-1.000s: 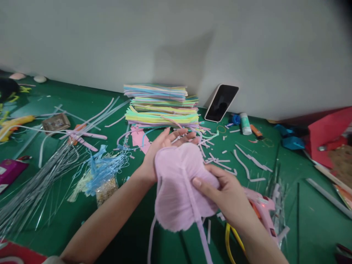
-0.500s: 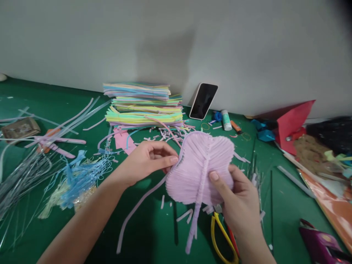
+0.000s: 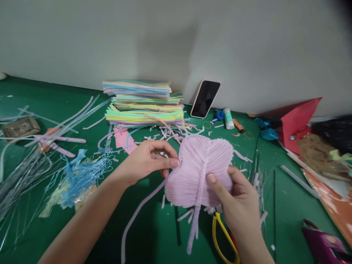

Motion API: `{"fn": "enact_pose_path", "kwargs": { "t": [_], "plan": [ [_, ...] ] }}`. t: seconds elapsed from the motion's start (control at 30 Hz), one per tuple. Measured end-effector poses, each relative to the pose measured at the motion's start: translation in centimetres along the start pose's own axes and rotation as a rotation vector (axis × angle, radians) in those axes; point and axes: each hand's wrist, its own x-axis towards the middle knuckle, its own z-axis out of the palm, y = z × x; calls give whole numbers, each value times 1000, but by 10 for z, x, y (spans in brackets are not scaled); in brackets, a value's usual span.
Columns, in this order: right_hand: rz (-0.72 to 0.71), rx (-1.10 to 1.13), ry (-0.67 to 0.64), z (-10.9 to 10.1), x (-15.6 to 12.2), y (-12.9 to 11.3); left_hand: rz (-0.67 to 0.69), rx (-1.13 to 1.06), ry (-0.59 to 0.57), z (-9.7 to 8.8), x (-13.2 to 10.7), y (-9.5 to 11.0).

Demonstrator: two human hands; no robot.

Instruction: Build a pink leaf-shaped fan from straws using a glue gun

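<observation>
Lilac panel [image 3: 187, 183]: held up over the desk [image 3: 294, 216], between left and right fingers, face toward the wearer, stem [image 3: 194, 231] hanging down below and between them.

Left fingers [image 3: 165, 147]: thumb and index brought together on the panel's left edge, small pinch. How much is rim and how much is strip, can't tell. Lilac strip [image 3: 140, 207] trails free from just below that pinch, down toward the wearer.

Right fingers [image 3: 238, 175]: closed over the lower right lobe, thumb on the front beside the center rib [image 3: 204, 168], the rest wrapped behind, mostly hidden.

Handling, my read: very light, fuzzy, so not slippery. Rows look soft and would crush or splay under a hard squeeze. Rib and stem probably the stiffest parts. Best support hold: flat thumb near the rib, as the right has it. Edge: fingertip pinch only, no pulling. Strip looks bendy, should follow a curve.

Around: yellow-handled scissors [image 3: 216, 238] below the right fingers, offcuts [image 3: 187, 215] below the panel, colored stem bundles [image 3: 145, 113] beyond the left fingers, phone [image 3: 206, 99] leaning on the wall beyond the panel.
</observation>
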Motion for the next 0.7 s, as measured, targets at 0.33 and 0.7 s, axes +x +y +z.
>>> {"fn": "enact_pose_path", "kwargs": {
  "t": [0.33, 0.7],
  "plan": [
    [21, 101, -58, 1, -1, 3, -52, -79, -44, -1, 4, -8],
    [168, 311, -96, 6, -12, 19, -134, -210, -147, -1, 12, -23]
  ]
}}
